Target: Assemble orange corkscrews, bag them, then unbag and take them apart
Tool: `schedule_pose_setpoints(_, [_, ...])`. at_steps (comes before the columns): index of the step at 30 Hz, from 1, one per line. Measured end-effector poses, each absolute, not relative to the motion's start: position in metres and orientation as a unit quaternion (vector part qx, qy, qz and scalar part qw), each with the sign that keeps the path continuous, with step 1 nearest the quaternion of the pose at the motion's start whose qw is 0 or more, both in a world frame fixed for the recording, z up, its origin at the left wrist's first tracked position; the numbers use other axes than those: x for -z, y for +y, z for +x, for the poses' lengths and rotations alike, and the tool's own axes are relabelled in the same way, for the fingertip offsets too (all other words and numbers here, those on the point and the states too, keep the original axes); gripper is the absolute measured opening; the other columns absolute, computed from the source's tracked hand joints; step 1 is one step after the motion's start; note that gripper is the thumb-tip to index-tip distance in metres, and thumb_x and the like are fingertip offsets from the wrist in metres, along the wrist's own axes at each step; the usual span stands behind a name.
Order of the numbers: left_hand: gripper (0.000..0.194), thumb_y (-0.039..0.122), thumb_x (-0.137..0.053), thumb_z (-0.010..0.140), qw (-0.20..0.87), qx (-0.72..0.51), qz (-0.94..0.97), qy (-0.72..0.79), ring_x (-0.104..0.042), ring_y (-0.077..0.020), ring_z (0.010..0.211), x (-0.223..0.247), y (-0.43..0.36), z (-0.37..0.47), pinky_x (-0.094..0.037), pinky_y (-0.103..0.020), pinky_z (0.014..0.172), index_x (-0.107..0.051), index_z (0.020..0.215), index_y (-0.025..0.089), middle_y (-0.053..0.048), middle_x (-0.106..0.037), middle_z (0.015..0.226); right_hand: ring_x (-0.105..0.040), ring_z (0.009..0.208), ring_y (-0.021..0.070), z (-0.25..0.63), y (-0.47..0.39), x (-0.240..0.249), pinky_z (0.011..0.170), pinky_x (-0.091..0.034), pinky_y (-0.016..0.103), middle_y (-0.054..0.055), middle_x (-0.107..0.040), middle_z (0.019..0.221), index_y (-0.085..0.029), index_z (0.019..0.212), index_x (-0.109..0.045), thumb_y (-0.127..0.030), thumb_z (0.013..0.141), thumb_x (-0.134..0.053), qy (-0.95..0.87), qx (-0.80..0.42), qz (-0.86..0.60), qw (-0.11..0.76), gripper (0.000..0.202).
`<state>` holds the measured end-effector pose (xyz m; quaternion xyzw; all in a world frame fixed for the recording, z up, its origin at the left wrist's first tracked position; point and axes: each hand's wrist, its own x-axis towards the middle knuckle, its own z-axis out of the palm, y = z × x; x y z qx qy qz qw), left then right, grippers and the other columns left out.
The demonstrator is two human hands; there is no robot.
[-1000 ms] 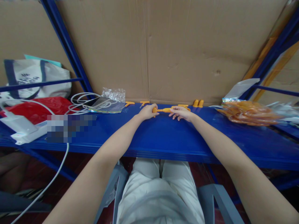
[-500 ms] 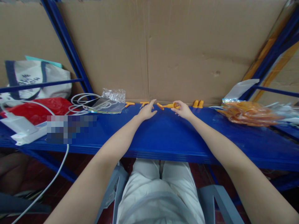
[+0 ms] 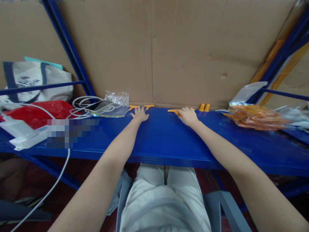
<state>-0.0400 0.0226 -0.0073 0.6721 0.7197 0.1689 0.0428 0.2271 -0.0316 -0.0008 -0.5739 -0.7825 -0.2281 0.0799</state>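
right hand (image 3: 189,116) partly covering orange piece (image 3: 172,111), grip can't tell | piece pointing left from it, lying along tabletop (image 3: 164,138) back edge | left hand (image 3: 140,115) holding fingers splayed by orange T-pieces (image 3: 150,106)

On your counter (image 3: 166,138), before the cardboard (image 3: 154,54), two pieces (image 3: 149,106) lie by your left hand (image 3: 140,115), right of the pouch (image 3: 112,109). Another piece (image 3: 172,111) lies partly behind your right hand (image 3: 188,116), left of two caps (image 3: 207,107); bags (image 3: 260,118) lie farther right.
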Motion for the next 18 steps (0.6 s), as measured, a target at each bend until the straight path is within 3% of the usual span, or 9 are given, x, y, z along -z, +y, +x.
schedule_pose_setpoints(6, [0.060,0.048,-0.039,0.095,0.063,-0.126,0.682,0.718,-0.025,-0.0409,0.150,0.010,0.029,-0.047,-0.019,-0.070,0.116,-0.050,0.148,0.022,-0.017,-0.035,0.161,-0.053,0.128,0.0330,0.233,-0.024,0.010,0.103,-0.040,0.052,0.017,-0.061,0.137,-0.017,0.136,-0.057,-0.021,0.097,-0.042,-0.799,0.174,-0.570,0.076,0.043])
schedule_pose_setpoints(9, [0.061,0.048,-0.036,0.096,0.055,-0.116,0.680,0.722,-0.026,-0.0390,0.150,0.010,0.029,-0.046,-0.022,-0.069,0.116,-0.043,0.152,0.024,-0.014,-0.034,0.162,-0.047,0.136,0.0329,0.237,-0.020,0.013,0.109,-0.035,0.059,0.014,-0.055,0.146,-0.021,0.142,-0.054,-0.024,0.098,-0.039,-0.795,0.146,-0.584,0.069,0.047])
schedule_pose_setpoints(13, [0.064,0.045,-0.034,0.097,0.044,-0.098,0.698,0.708,-0.029,-0.0341,0.150,0.010,0.030,-0.042,-0.027,-0.065,0.117,-0.028,0.159,0.029,-0.008,-0.029,0.164,-0.045,0.138,0.0319,0.237,-0.019,0.013,0.110,-0.034,0.060,0.014,-0.049,0.152,-0.019,0.149,-0.047,-0.025,0.098,-0.034,-0.795,0.116,-0.593,0.056,0.053])
schedule_pose_setpoints(18, [0.054,0.042,-0.035,0.099,0.035,-0.072,0.728,0.681,-0.036,-0.0330,0.147,0.009,0.030,-0.038,-0.030,-0.061,0.117,-0.050,0.148,0.027,-0.006,-0.041,0.159,-0.046,0.138,0.0332,0.234,-0.021,0.010,0.109,-0.036,0.059,0.017,-0.048,0.152,-0.017,0.150,-0.046,-0.024,0.097,-0.032,-0.793,0.111,-0.597,0.045,0.055])
